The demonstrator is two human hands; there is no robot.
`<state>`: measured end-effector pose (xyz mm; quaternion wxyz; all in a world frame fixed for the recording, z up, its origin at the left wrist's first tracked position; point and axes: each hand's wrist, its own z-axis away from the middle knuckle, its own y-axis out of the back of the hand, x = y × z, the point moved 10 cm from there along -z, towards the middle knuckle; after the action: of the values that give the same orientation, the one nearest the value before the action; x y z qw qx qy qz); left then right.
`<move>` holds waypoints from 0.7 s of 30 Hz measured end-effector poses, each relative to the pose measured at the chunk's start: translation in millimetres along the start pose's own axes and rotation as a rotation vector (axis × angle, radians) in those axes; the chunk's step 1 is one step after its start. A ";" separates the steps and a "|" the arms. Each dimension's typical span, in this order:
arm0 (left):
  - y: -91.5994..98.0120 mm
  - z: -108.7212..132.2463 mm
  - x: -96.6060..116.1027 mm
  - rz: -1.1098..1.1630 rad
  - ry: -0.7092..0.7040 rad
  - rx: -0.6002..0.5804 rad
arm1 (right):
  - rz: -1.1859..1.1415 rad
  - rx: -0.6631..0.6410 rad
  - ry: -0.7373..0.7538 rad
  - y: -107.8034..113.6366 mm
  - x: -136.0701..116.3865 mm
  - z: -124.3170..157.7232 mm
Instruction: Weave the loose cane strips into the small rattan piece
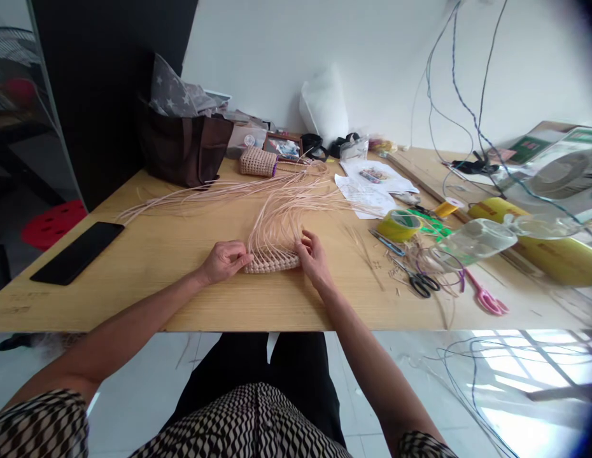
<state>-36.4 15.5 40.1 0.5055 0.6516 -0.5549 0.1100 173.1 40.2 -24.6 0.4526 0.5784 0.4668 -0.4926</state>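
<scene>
A small woven piece [272, 262] in pale pinkish-beige strands lies flat on the table in front of me. Its long loose strands [281, 216] fan away towards the back of the table. At the left end, my left hand [225, 261] pinches the edge between thumb and curled fingers. My right hand [315, 257] is at the right end, its thumb and fingers closed round the edge and some strands, index finger partly raised. Behind, a finished-looking woven pouch [258, 161] of the same colour stands near a bundle of loose strands [195, 196].
A black phone [79, 252] lies at the left. On the right are yellow tape [398, 224], black-handled scissors [420, 283], pink scissors [489, 299] and a clear plastic bottle [482, 240]. A dark brown bag [181, 143] and papers [367, 191] occupy the back.
</scene>
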 end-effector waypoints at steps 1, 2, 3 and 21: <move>4.2 -0.9 -11.6 0.034 0.105 0.058 | -0.005 -0.019 0.009 -2.7 -2.0 0.7; 10.2 -1.0 -23.7 0.075 0.214 0.133 | -0.009 -0.034 0.028 -5.4 -5.1 1.6; 16.4 -0.1 -35.7 0.126 0.323 0.211 | -0.010 -0.046 0.056 -8.3 -9.0 2.8; -31.0 -21.4 -48.0 0.025 0.627 -0.125 | 0.132 -0.096 -0.044 -16.1 -18.2 -5.8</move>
<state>-18.9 57.7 -0.3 0.6894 0.5467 -0.3858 0.2775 156.7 46.7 -6.9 0.5215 0.5744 0.4407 -0.4515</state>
